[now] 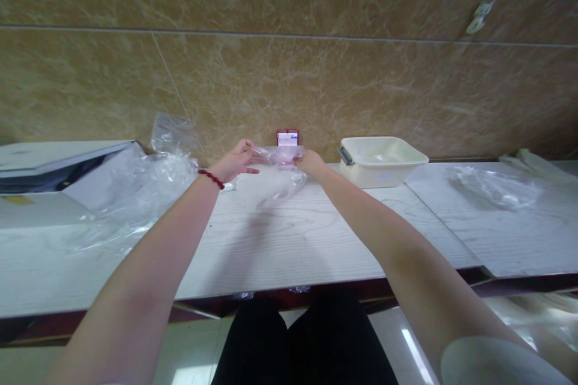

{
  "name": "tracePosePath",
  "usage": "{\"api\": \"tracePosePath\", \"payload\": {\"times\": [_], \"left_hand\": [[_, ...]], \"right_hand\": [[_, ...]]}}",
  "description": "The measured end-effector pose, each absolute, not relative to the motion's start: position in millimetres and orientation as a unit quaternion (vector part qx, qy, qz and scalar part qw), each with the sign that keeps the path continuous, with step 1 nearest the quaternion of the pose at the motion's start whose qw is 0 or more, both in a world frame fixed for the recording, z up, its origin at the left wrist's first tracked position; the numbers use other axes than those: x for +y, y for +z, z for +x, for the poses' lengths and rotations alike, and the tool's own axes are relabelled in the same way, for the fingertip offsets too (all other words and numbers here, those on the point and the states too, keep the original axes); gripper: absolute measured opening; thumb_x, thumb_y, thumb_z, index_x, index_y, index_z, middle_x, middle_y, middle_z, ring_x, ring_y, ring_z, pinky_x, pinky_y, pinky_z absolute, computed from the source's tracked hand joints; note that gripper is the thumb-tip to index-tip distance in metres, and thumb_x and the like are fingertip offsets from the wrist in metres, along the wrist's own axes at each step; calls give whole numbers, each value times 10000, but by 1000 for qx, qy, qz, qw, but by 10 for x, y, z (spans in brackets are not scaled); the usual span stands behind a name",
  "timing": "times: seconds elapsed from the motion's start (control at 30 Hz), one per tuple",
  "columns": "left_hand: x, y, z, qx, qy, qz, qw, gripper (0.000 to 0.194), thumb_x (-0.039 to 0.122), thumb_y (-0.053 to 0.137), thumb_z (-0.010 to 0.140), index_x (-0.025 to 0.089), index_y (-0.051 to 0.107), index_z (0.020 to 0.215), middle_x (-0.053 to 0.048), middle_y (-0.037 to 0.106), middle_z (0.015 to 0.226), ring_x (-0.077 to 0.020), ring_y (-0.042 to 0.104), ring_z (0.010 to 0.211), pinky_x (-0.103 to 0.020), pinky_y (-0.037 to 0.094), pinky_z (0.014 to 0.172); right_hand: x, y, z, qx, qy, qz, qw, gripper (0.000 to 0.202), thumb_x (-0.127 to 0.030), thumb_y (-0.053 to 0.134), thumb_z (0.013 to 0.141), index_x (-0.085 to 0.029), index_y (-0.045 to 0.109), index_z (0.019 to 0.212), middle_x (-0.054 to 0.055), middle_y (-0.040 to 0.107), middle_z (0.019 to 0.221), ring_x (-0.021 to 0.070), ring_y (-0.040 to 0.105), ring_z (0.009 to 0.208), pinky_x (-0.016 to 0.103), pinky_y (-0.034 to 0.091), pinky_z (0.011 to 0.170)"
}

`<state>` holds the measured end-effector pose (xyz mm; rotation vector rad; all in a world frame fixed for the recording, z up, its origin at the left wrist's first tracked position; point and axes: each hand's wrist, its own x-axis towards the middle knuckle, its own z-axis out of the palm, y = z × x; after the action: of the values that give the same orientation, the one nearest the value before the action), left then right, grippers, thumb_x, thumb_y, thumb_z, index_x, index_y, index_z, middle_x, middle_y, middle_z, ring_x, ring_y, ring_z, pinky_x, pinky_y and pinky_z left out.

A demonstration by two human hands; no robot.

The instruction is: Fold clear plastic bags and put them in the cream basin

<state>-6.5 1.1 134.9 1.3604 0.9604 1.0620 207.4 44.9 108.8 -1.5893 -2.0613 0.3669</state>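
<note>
A crinkled clear plastic bag (pixel 280 155) is stretched between my two hands, above the white wood-grain tabletop near the wall. My left hand (pixel 235 161), with a dark red bead bracelet at the wrist, has its upper fingers at the bag's left edge, while the thumb sticks out below. The fingers of my right hand (pixel 311 163) are closed on the bag's right end, their tips partly hidden. Just behind the bag, a phone (pixel 288 138) in a red case leans against the wall with its screen lit. The bag's lower part hangs crumpled over the table.
On the left lie a heap of clear plastic bags (pixel 153 192) and an open white box (pixel 67 204) with dark contents. A cream plastic bin (pixel 379 174) stands right of my hands. Farther right is more clear plastic (pixel 501 186). The marble-patterned wall (pixel 280 84) borders the table's back.
</note>
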Motion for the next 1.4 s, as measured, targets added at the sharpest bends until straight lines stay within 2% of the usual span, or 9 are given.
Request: {"api": "tracePosePath", "payload": {"times": [0.13, 0.3, 0.4, 0.57, 0.77, 0.9, 1.07, 1.2, 1.4], "left_hand": [[75, 1309, -166, 420, 517, 547, 507, 142, 177, 492, 719, 199, 357, 756, 32, 535, 715, -111, 572, 681, -369, 462, 682], [144, 1380, -278, 396, 575, 529, 481, 125, 158, 429, 743, 222, 351, 817, 39, 530, 723, -107, 572, 690, -381, 457, 699], [197, 1431, -334, 393, 604, 549, 424, 144, 191, 428, 757, 235, 366, 880, 31, 534, 734, -109, 572, 727, -344, 442, 723], [183, 1332, -433, 403, 605, 616, 304, 175, 215, 475, 741, 216, 416, 906, 0, 575, 798, -111, 543, 806, -269, 387, 783], [-21, 853, -558, 455, 535, 675, 226, 125, 245, 523, 685, 198, 498, 798, -26, 597, 844, -144, 520, 818, -259, 366, 798], [-135, 477, -604, 465, 370, 777, 209, 50, 243, 505, 655, 196, 522, 652, -43, 605, 895, -184, 527, 868, -292, 367, 813], [-187, 239, -576, 418, 227, 864, 165, 41, 186, 508, 603, 194, 516, 563, -44, 602, 839, -195, 526, 874, -293, 370, 799], [-212, 246, -568, 407, 157, 890, 135, 7, 192, 538, 578, 186, 541, 575, -31, 588, 792, -184, 516, 833, -294, 359, 798], [-241, 243, -594, 429, 129, 883, 142, 178, 305, 480, 696, 172, 569, 617, -17, 552, 693, -145, 489, 714, -263, 366, 721]], "right_hand": [[515, 1190, 2033, -775, 94, -566, 265, 109, -169, 536, 666, -144, 615, 737, 75, 619, 781, 183, 568, 773, 285, 424, 712], [562, 1382, 1877, -771, 152, -519, 337, 91, -143, 515, 679, -148, 594, 726, 28, 600, 717, 112, 548, 660, 240, 425, 673], [540, 1486, 1810, -770, 112, -490, 393, 109, -158, 504, 697, -149, 598, 751, 32, 606, 742, 118, 547, 716, 230, 408, 698], [380, 1450, 1780, -785, 99, -438, 426, 233, -270, 444, 778, -183, 577, 949, 34, 617, 871, 122, 558, 788, 214, 396, 716], [93, 992, 1815, -824, 111, -451, 325, 280, -317, 383, 828, -246, 558, 1035, 14, 603, 1006, 148, 538, 935, 225, 371, 804], [-35, 567, 1872, -866, 116, -406, 267, 309, -325, 332, 850, -233, 579, 1011, 26, 602, 1019, 151, 505, 1006, 258, 351, 867], [-129, 221, 1990, -918, 126, -350, 138, 307, -290, 338, 845, -246, 575, 1036, 24, 596, 1033, 138, 508, 1004, 318, 218, 993], [-179, 134, 2068, -915, 100, -384, 73, 340, -373, 376, 816, -289, 542, 1101, 63, 459, 1220, 225, 354, 1168, 408, 198, 984], [-236, 205, 2220, -888, 133, -440, -10, 473, -584, 336, 756, -414, 392, 1194, 36, 267, 1351, 326, 199, 1226, 565, 145, 923]]}}
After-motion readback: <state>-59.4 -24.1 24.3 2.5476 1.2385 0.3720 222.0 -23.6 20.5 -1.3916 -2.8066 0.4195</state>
